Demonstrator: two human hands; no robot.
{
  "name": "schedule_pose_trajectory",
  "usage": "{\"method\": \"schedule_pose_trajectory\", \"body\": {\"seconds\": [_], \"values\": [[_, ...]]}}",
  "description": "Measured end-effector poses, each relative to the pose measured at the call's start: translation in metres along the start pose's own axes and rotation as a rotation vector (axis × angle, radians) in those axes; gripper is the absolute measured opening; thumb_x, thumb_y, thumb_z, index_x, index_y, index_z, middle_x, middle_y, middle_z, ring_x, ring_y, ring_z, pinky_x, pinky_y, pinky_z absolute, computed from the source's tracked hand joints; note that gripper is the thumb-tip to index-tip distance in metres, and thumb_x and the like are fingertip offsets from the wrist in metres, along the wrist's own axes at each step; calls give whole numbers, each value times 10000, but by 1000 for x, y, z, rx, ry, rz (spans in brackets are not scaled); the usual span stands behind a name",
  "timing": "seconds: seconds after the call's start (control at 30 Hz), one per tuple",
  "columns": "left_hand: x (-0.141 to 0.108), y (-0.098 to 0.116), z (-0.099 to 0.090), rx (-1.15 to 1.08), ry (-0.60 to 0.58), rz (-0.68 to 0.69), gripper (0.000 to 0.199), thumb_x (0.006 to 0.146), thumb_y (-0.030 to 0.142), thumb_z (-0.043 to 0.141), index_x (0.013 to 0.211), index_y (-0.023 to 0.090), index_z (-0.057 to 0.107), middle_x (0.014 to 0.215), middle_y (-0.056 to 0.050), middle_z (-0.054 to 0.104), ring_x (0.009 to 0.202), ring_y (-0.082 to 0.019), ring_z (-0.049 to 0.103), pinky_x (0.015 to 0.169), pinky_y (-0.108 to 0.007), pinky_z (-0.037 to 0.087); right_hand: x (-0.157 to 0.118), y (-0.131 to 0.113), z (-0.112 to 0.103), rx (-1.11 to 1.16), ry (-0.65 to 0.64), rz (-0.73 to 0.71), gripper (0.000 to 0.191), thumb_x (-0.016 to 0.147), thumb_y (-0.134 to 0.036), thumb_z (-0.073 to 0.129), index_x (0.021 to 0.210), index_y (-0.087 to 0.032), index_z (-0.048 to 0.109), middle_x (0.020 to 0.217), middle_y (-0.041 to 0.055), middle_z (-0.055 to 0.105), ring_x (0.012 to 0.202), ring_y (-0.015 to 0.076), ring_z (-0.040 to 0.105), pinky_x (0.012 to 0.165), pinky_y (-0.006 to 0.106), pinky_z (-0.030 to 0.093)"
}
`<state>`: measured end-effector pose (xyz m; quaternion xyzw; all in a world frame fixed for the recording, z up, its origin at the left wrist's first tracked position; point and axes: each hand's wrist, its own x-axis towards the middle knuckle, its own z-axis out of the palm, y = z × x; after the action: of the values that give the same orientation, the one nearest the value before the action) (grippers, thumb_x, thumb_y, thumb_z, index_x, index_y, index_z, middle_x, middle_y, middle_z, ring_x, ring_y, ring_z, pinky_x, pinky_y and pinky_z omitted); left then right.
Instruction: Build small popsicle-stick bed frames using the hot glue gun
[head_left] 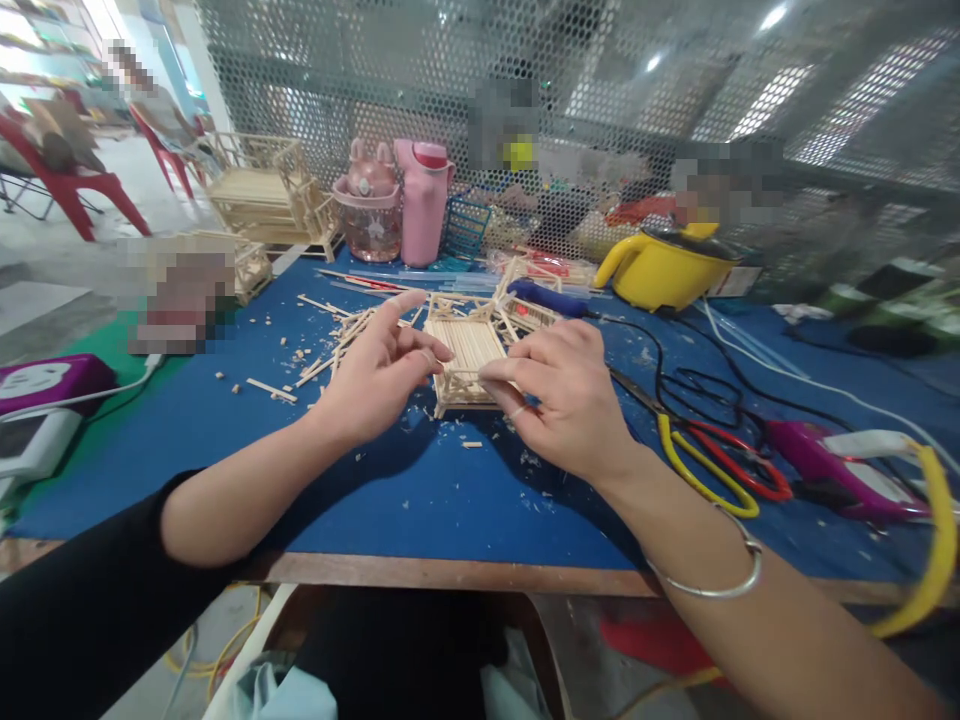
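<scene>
A small bed-like model made of thin wooden sticks (466,343) stands on the blue work surface between my hands. My left hand (382,368) is at its left side, index finger stretched out and thumb tip close to the front left corner. Whether that thumb touches the model I cannot tell. My right hand (562,385) pinches at the front right corner, thumb and fingertips together on the front rail; a small piece between them could be hidden. Behind my right hand lies a blue-handled glue gun (547,297). Loose sticks (337,340) are piled beyond my left hand.
Scissors (712,460), cords and a purple box (840,470) lie at right. A yellow pot (667,270), pink bottle (424,210) and pink basket (369,225) stand before a perforated metal screen (420,60). Larger stick models (262,190) stand back left. Stick scraps dot the blue surface.
</scene>
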<state>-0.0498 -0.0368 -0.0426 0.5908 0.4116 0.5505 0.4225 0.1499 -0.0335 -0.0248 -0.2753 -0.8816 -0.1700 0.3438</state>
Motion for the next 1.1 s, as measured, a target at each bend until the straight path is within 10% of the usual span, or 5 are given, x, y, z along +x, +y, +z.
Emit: {"method": "schedule_pose_trajectory", "body": {"seconds": [0.2,1.1], "values": [[-17,1,-2,195,-162,142,725,667,57,567,1346,189,352,934,-33,603,864,-141,603,628,-218,492,-1,0,2,-62,1,-44,153,892,-264,553,839,-226,691,676,-1,601,710,160,502,808,378,326],[-17,-5,2,385,-164,238,739,723,104,620,1400,193,338,1048,-66,660,996,-180,623,767,-292,501,0,-6,5,35,18,64,54,842,-218,582,801,-220,617,694,-16,625,709,169,566,806,378,337]]}}
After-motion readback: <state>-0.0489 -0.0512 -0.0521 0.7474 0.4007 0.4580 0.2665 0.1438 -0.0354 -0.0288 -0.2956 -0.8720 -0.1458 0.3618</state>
